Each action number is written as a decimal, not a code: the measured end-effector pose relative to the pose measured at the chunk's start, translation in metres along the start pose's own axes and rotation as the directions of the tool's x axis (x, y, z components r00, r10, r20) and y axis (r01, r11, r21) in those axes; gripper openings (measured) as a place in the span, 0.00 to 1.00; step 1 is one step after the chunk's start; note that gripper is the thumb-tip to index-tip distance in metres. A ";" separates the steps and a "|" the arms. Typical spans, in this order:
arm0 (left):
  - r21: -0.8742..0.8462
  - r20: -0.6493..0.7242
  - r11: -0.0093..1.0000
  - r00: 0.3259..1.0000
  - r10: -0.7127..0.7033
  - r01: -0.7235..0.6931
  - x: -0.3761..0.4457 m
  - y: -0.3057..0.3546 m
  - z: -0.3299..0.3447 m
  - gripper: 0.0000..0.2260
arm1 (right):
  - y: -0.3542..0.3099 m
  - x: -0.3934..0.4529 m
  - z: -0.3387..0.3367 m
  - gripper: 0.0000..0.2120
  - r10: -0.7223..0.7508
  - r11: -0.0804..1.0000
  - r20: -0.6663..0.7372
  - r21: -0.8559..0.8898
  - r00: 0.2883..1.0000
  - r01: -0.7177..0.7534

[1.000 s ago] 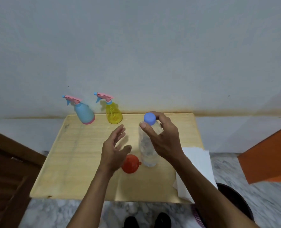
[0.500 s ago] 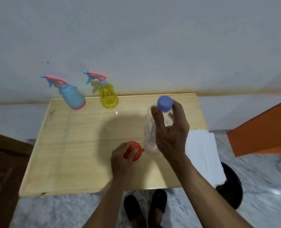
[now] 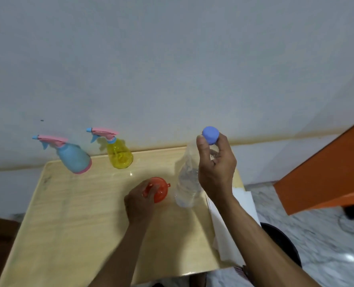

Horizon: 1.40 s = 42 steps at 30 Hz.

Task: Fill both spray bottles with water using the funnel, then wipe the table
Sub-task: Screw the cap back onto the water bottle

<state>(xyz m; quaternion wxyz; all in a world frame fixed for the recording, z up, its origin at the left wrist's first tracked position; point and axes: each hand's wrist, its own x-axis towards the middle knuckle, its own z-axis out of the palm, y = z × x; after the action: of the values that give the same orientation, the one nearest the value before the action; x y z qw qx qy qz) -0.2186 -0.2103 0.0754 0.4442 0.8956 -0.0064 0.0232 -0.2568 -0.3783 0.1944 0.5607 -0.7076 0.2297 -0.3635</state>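
Pale wall behind; wooden table (image 3: 72, 214) carrying the lot.

- Blue spray bottle (image 3: 73, 157) and yellow spray bottle (image 3: 119, 154): standing at the far edge, near each other, trigger heads on, not yet opened.
- Red funnel (image 3: 158, 189): lying mid-table, just beside the water bottle; left hand (image 3: 139, 206) closing its grip on the near rim.
- Clear water bottle (image 3: 187, 183): standing upright, right of the funnel.
- Blue cap (image 3: 210, 135): pinched in the grip of the right hand (image 3: 216, 168), apparently lifting clear of the neck.
- White cloth (image 3: 230, 222): hanging over the right table edge.

Handling note: probably setting the cap aside, unscrewing one spray head, seating the funnel squarely before pouring slowly.
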 end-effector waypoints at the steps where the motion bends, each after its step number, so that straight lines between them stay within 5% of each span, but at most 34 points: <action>1: 0.010 -0.008 1.000 1.000 0.018 -0.018 0.011 0.012 0.007 0.10 | -0.001 0.015 0.000 0.17 -0.020 1.000 -0.006 -0.006 1.000 0.020; 14: 0.061 0.021 0.998 0.999 -0.026 0.025 0.121 0.059 0.127 0.12 | 0.056 0.169 0.018 0.22 -0.141 0.983 0.021 -0.117 0.990 0.142; 42: 0.161 0.222 0.985 0.970 -0.102 0.067 0.135 0.038 0.151 0.19 | 0.068 0.179 0.025 0.21 -0.235 0.958 0.077 -0.153 0.969 0.244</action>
<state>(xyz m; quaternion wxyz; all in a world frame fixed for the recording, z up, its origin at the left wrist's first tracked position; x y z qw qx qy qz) -0.0800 -0.3522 0.0204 0.3715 0.9230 -0.0176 -0.0991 -0.1191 -0.5115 0.1727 0.4599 -0.7836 0.1544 -0.3881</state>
